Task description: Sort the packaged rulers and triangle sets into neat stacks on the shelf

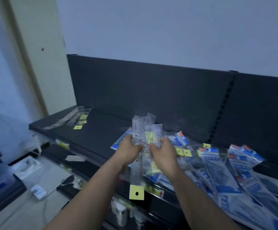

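Left hand [129, 149]: above the front half of the shelf, with the fingers curled round the left side of a bundle of packs.
Right hand [162, 152]: just beside the left one, over the same part of the shelf, with the fingers curled round the right side of the bundle.
Bundle of ruler packs [145, 130]: gripped by both hands above the middle of the shelf. The upper ends are fanned out toward the back of the shelf. Yellow cards and a barcode label show through the clear plastic, but it is blurred.
Long ruler pack [135, 176]: hangs down from the bundle past the front edge of the shelf, with a yellow card with a black hole at its lower end.
Shelf [98, 130]: dark and flat, with a dark back panel [151, 88] standing upright behind it.
Small stack [78, 118]: clear packs with yellow cards lying flat at the far left end of the shelf, not fully squared.
Blue-labelled packs [226, 171]: a loose heap on the right part of the shelf, overlapping each other, some reaching over its front edge. I cannot tell what is inside them.
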Demonstrator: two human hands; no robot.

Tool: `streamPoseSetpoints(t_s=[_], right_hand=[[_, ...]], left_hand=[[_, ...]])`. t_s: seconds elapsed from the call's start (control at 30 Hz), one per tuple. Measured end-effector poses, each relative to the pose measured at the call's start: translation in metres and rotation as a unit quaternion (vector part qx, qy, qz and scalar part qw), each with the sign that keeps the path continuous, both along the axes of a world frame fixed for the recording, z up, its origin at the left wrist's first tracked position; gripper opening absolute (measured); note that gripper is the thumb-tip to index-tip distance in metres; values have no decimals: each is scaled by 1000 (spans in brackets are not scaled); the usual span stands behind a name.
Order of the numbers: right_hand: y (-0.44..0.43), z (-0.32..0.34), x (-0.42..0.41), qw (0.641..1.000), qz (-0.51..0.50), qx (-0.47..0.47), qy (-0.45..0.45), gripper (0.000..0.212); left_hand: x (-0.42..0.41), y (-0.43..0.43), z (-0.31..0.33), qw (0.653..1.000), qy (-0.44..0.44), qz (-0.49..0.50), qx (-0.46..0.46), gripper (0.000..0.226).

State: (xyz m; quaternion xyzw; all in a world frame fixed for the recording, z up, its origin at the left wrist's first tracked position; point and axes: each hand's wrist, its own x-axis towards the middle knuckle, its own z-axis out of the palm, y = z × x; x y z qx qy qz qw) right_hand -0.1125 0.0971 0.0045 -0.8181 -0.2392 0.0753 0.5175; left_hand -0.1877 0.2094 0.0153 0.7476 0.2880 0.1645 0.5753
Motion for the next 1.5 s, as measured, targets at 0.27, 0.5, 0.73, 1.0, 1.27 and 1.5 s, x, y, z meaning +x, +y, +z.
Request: streamPoseSetpoints(t_s=[0.27,0.5,0.73,1.0,1.27,1.5], right_hand=[[152,-4,-74,994,90,-60,9,34],[251,-16,-72,985,146,-87,8,21],[347,-16,-35,982,164,-96,5,21],[445,-21,1,985,141,-97,10,22],[517,-37,18,985,61,-164,-16,26],[535,-54,16,943,53,-328,-31,78]], left_hand=[[-94,135,-8,994,42,100,3,23],[-105,227,-17,989,53,138,-16,25],[-76,312,-14,990,48,133,-3,18],[-33,417,-17,988,71,138,2,16],[-2,510,-33,986,138,73,59,21],[-3,567,-62,942,275,14,194,117]])
